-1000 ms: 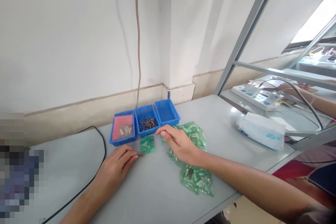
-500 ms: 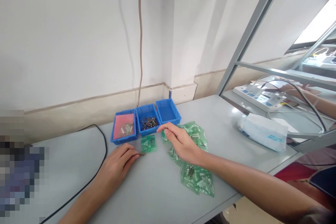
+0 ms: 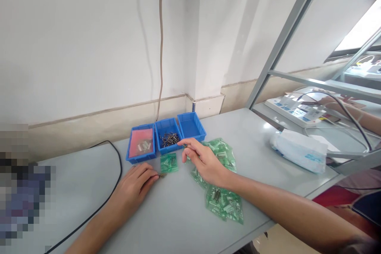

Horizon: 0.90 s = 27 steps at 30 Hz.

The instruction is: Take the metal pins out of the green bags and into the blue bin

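While my left hand [image 3: 135, 184] lies palm-down on the grey table [image 3: 178, 222], its fingertips pinch a small brass pin [image 3: 162, 175]. Small green bag [image 3: 169, 162]: at 1 o'clock of that hand, just beside the pin. Right hand [image 3: 205, 162]: over the heap of green bags [image 3: 222, 178], thumb and forefinger closed on a tiny dark part, too small to name. Three blue trays [image 3: 166, 137]: at 11 o'clock of the right hand; middle tray holds dark screws [image 3: 168, 139]. Black cable [image 3: 117, 166]: at 10 o'clock of the left hand.
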Tool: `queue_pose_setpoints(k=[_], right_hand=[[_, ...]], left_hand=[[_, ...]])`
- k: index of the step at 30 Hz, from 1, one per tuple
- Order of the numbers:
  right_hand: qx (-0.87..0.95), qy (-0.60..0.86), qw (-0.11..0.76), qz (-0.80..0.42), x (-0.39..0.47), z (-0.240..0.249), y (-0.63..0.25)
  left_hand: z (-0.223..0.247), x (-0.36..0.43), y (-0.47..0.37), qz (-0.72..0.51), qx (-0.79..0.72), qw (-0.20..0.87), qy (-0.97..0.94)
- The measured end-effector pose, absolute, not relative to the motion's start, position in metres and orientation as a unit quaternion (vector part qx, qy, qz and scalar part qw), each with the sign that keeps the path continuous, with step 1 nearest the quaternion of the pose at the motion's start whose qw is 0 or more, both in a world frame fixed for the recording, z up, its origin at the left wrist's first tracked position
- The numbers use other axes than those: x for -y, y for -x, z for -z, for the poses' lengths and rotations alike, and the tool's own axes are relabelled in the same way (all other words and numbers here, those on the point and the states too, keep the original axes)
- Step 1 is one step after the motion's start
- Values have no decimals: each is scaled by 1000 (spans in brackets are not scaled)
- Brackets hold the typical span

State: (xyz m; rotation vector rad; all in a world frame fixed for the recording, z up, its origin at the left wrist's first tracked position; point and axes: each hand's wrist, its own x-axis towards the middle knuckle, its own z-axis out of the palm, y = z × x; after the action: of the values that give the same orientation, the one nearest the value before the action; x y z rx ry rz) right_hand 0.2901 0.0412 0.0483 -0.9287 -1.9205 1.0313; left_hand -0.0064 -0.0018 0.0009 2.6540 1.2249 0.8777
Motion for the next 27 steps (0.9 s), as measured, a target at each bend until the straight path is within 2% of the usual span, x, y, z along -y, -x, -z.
queue_pose_setpoints(k=[27], right_hand=[[761, 351, 380, -391, -41, -48, -290]], left_hand=[[-4, 1, 5, -275, -404, 61, -870]])
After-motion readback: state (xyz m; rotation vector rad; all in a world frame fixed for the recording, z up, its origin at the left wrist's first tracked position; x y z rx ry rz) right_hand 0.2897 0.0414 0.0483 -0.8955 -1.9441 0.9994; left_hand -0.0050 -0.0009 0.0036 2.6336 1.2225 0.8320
